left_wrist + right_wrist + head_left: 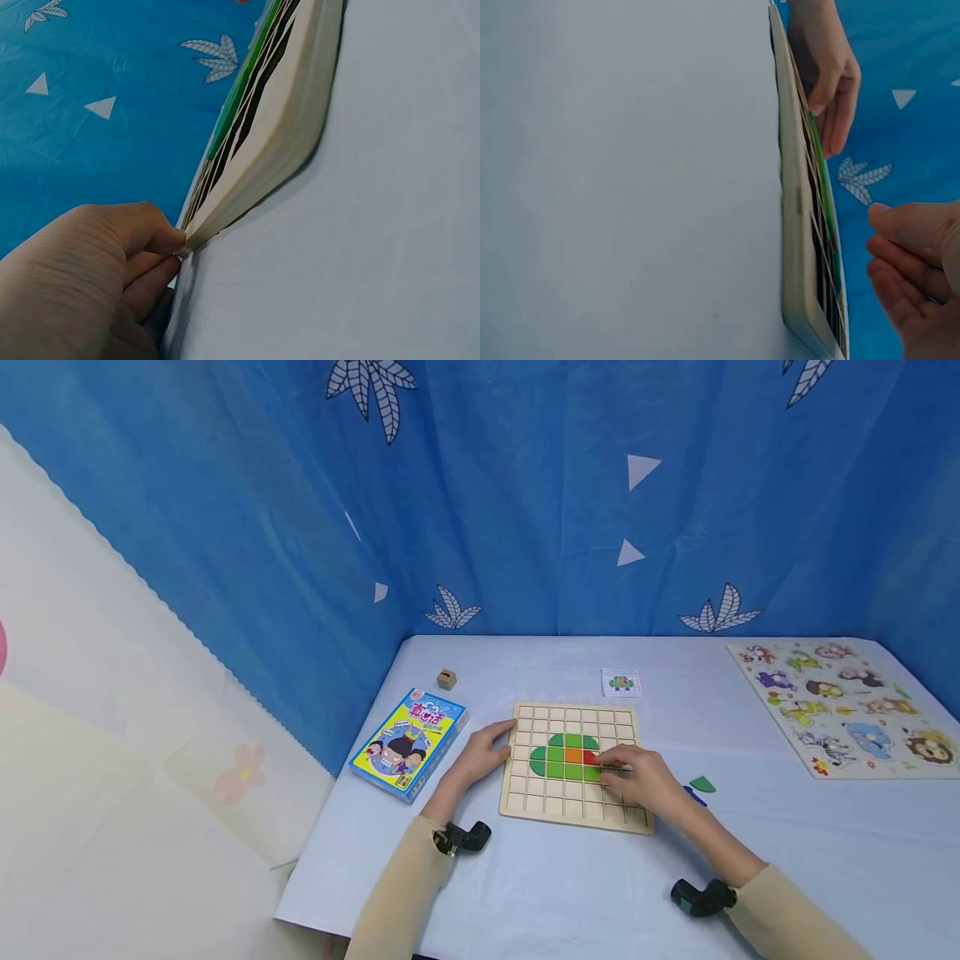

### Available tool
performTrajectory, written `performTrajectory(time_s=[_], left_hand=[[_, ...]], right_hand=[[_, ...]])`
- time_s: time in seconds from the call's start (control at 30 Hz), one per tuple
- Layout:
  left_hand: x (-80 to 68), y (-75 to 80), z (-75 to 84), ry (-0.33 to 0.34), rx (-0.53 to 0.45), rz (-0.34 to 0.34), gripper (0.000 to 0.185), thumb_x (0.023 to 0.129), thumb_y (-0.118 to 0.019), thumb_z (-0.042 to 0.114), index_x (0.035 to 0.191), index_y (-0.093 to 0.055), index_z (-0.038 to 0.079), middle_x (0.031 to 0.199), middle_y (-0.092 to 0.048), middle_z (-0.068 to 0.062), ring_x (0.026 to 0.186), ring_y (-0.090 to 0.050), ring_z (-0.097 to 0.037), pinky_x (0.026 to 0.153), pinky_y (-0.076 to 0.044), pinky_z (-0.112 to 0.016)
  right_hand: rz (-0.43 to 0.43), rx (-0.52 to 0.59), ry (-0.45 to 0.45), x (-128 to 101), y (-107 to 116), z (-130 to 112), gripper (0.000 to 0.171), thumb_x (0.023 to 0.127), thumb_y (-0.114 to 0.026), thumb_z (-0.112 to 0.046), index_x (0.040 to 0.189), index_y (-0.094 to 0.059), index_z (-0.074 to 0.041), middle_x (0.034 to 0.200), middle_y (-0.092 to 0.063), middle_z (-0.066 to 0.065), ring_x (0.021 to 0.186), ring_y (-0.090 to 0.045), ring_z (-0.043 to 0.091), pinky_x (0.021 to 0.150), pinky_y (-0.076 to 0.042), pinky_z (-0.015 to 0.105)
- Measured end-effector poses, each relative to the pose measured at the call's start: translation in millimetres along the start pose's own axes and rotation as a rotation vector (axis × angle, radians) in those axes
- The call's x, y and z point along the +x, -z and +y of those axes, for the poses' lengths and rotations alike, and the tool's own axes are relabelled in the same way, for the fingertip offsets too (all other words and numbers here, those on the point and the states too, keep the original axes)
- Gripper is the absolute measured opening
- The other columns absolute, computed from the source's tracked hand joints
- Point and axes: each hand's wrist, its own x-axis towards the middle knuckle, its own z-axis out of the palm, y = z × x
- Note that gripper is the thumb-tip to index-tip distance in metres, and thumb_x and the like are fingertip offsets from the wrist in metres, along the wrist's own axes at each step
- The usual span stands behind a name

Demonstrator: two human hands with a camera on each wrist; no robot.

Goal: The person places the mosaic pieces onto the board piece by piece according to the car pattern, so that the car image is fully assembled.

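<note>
A square wooden grid board lies on the table, bearing green pieces, an orange square and a red piece near its middle. My left hand touches the board's left edge with thumb and forefinger spread. Over the right part of the grid is my right hand, its fingertips right at the red piece and the green one below it. In the right wrist view, the thumb and fingers of that hand are bent loosely, and nothing shows between them. A green quarter-round piece and a blue piece lie right of the board, partly behind the right wrist.
Behind the board lies a small pattern card with a green figure. On the left are a colourful box and a small wooden block. An animal puzzle board occupies the right side. A blue curtain hangs behind the table.
</note>
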Motion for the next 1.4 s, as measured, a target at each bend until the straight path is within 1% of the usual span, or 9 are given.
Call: performTrajectory(time_s=[0.1, 0.2, 0.3, 0.47, 0.53, 0.77, 1.03, 1.2, 1.4], left_hand=[[0.2, -0.5, 0.3, 0.005, -0.007, -0.004, 0.051, 0.092, -0.054, 0.006, 0.142, -0.043, 0.010, 0.144, -0.042, -0.007, 0.134, -0.034, -0.020, 0.109, -0.030, -0.032], [0.7, -1.1, 0.7, 0.009, -0.007, -0.006, 0.051, 0.092, -0.054, 0.006, 0.142, -0.043, 0.010, 0.144, -0.042, -0.007, 0.134, -0.034, -0.020, 0.110, -0.030, -0.032], [0.5, -0.9, 0.5, 0.011, -0.003, -0.001, 0.051, 0.092, -0.054, 0.006, 0.142, -0.044, 0.010, 0.144, -0.042, -0.007, 0.134, -0.034, -0.020, 0.110, -0.030, -0.032], [0.3, 0.3, -0.4, 0.005, -0.011, 0.010, 0.050, 0.092, -0.054, 0.005, 0.141, -0.044, 0.009, 0.144, -0.042, -0.008, 0.134, -0.034, -0.021, 0.110, -0.030, -0.034], [0.4, 0.6, -0.6, 0.004, -0.014, 0.010, 0.050, 0.092, -0.054, 0.005, 0.141, -0.044, 0.009, 0.144, -0.042, -0.008, 0.134, -0.034, -0.021, 0.110, -0.029, -0.034], [-0.5, -0.4, 0.1, 0.019, -0.016, 0.002, 0.050, 0.093, -0.054, 0.005, 0.141, -0.044, 0.009, 0.144, -0.042, -0.007, 0.134, -0.034, -0.020, 0.110, -0.029, -0.032], [-0.9, -0.7, 1.1, 0.011, -0.011, 0.004, 0.050, 0.092, -0.055, 0.005, 0.141, -0.044, 0.008, 0.144, -0.042, -0.008, 0.135, -0.034, -0.021, 0.110, -0.029, -0.033], [0.3, -0.9, -0.5, 0.002, -0.006, 0.007, 0.050, 0.092, -0.055, 0.005, 0.141, -0.044, 0.008, 0.144, -0.043, -0.008, 0.134, -0.034, -0.020, 0.110, -0.029, -0.032], [0.6, -1.3, -1.1, 0.003, -0.006, 0.009, 0.050, 0.092, -0.055, 0.004, 0.141, -0.044, 0.008, 0.143, -0.043, -0.008, 0.134, -0.035, -0.020, 0.110, -0.029, -0.031]], right_hand=[[0.043, 0.014, -0.060, -6.9, 18.4, 6.7, 0.026, 0.082, -0.073, -0.007, 0.107, -0.070, -0.002, 0.104, -0.067, 0.011, 0.094, -0.063, 0.034, 0.077, -0.054, 0.049], [0.103, -0.021, -0.121, -18.4, 40.2, 19.0, 0.028, 0.082, -0.072, -0.006, 0.108, -0.068, 0.001, 0.104, -0.066, 0.016, 0.095, -0.061, 0.039, 0.079, -0.052, 0.054], [0.159, -0.083, -0.200, -33.3, 59.0, 32.1, 0.029, 0.080, -0.073, -0.007, 0.108, -0.067, 0.000, 0.103, -0.066, 0.017, 0.096, -0.060, 0.038, 0.074, -0.053, 0.051], [0.167, -0.127, -0.282, -58.4, 74.6, 49.7, 0.032, 0.080, -0.072, -0.007, 0.109, -0.064, 0.004, 0.106, -0.063, 0.023, 0.097, -0.057, 0.042, 0.074, -0.051, 0.054], [0.150, -0.131, -0.283, -65.8, 75.4, 54.4, 0.034, 0.080, -0.071, -0.005, 0.110, -0.062, 0.007, 0.106, -0.061, 0.027, 0.097, -0.056, 0.047, 0.077, -0.049, 0.057], [0.133, -0.150, -0.283, -77.1, 65.9, 60.7, 0.034, 0.079, -0.072, 0.000, 0.110, -0.062, 0.008, 0.106, -0.062, 0.027, 0.094, -0.059, 0.045, 0.077, -0.051, 0.055], [0.174, -0.195, -0.245, -76.9, 58.1, 59.9, 0.031, 0.074, -0.072, 0.007, 0.105, -0.064, 0.008, 0.096, -0.064, 0.024, 0.086, -0.061, 0.042, 0.073, -0.052, 0.053], [0.179, -0.198, -0.238, -74.4, 56.6, 60.0, 0.032, 0.074, -0.071, 0.009, 0.105, -0.064, 0.008, 0.097, -0.063, 0.024, 0.086, -0.061, 0.042, 0.073, -0.052, 0.053], [0.201, -0.206, -0.183, -71.5, 53.5, 62.8, 0.031, 0.073, -0.073, 0.007, 0.103, -0.066, 0.006, 0.095, -0.064, 0.022, 0.083, -0.062, 0.039, 0.070, -0.054, 0.050]])
